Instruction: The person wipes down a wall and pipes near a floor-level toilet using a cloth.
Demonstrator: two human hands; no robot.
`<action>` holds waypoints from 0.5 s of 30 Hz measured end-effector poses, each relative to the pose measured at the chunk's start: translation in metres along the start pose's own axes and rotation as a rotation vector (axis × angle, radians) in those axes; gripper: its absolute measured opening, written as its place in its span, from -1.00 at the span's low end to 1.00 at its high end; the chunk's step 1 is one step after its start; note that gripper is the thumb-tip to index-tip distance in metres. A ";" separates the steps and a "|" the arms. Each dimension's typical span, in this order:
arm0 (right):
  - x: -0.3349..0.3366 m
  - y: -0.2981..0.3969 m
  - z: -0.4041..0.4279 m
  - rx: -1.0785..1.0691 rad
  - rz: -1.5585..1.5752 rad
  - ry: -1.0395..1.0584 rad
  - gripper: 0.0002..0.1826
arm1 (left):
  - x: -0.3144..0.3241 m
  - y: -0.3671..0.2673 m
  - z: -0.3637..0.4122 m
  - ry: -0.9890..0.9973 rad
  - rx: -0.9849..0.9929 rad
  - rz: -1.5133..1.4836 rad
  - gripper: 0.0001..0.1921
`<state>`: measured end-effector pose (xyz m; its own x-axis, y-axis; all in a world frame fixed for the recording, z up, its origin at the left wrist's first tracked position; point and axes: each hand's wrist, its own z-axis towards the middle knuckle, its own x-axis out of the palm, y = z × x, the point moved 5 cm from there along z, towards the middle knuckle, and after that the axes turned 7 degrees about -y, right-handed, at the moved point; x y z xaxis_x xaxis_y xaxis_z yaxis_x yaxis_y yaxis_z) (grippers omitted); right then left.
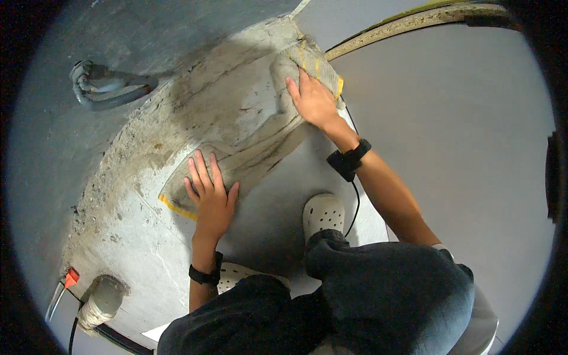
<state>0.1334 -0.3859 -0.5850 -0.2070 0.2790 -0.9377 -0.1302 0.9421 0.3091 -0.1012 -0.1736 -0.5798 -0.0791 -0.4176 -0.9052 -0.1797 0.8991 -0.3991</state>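
Observation:
A damp-looking grey towel point(262, 148) with yellow stripes and yellow edging lies stretched and creased across the dirty floor. My left hand point(213, 195) rests palm down on its left end, with the fingers spread. The right hand point(314, 98) presses on the bunched far right end, thumb and forefinger apart; its other fingers are partly lost to sight. Past the towel, grey-brown grime and wet dirt point(199, 106) cover the light floor tiles point(151, 248). Each wrist wears a black strap, the right one with a small box and cable.
A looped grey hose point(86, 95) sticks out at upper left by rough mortar point(115, 153). A wrapped pipe stub point(104, 297) and a red-orange fitting point(72, 278) stand at lower left. A smooth grey panel point(443, 111) borders the right side. My white clogs point(324, 215) are close to the towel.

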 end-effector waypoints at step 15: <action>0.003 -0.017 -0.085 -0.136 -0.156 0.042 -0.46 | 0.006 0.003 -0.005 -0.010 0.001 0.007 -0.19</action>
<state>0.0525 -0.4166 -0.5796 -0.2135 0.1210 -0.9694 -0.2929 0.9387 0.1817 -0.1066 -0.1742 -0.5853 -0.0710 -0.4096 -0.9095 -0.1777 0.9024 -0.3925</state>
